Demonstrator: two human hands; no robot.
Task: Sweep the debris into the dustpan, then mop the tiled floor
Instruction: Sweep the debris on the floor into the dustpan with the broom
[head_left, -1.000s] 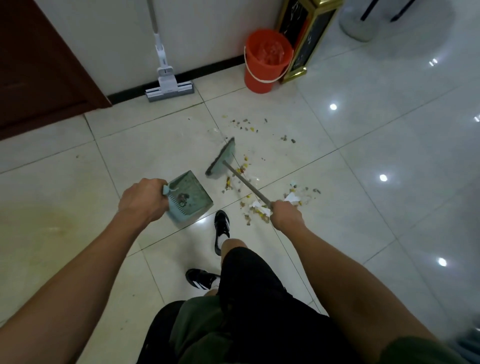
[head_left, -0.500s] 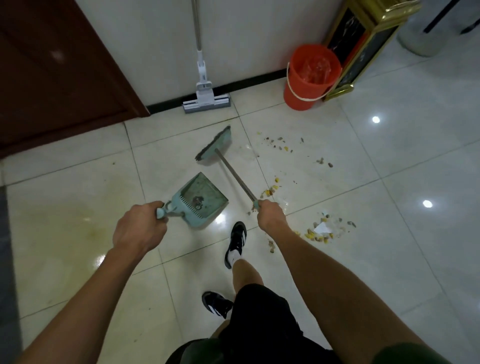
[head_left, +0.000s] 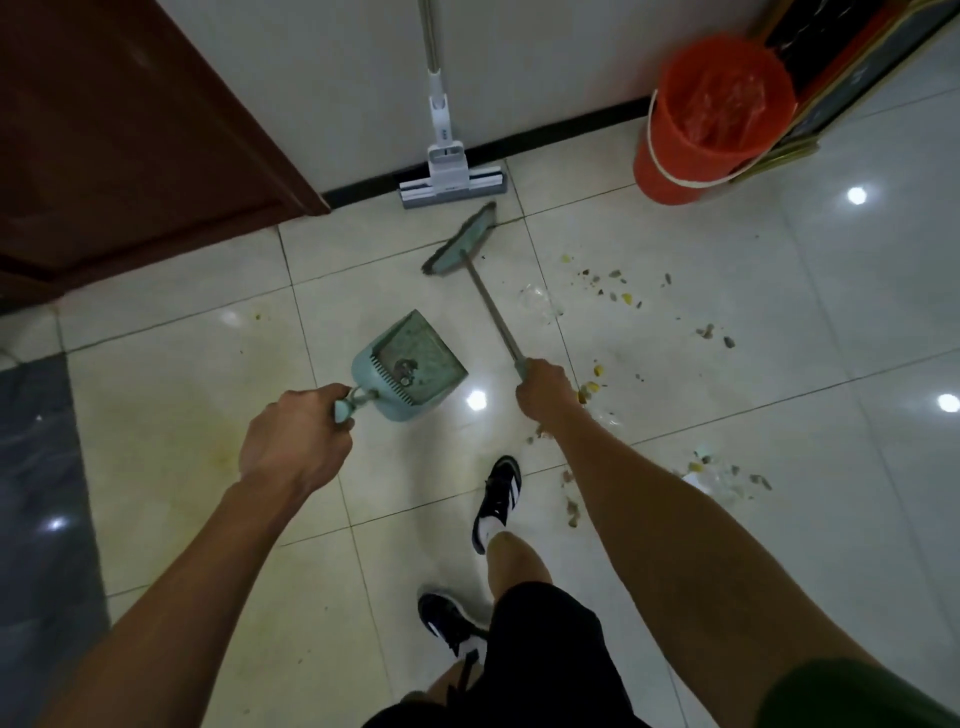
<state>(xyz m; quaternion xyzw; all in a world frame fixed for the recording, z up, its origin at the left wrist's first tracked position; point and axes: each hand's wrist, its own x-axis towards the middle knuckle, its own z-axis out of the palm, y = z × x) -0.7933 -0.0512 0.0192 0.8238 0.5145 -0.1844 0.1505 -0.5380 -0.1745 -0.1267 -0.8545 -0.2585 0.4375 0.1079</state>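
My left hand (head_left: 293, 436) grips the handle of a pale green dustpan (head_left: 413, 364), which holds a small clump of dirt and is held just over the tiles. My right hand (head_left: 545, 389) grips the grey handle of a short broom (head_left: 462, 241); its green head lies far ahead near the wall. Debris (head_left: 618, 291) of small yellow and grey bits is scattered on the tiles right of the broom, and more debris lies by my right forearm. A white sponge mop (head_left: 447, 176) leans upright against the wall.
An orange bucket (head_left: 701, 135) with a plastic liner stands at the back right beside a black and gold stand (head_left: 852, 67). A brown door (head_left: 130, 140) is at the back left. My two feet in black shoes stand on the tiles below the dustpan.
The view has swung left and closer to the wall. The broom head has moved away from the debris toward the mop. The dustpan stays in my left hand.
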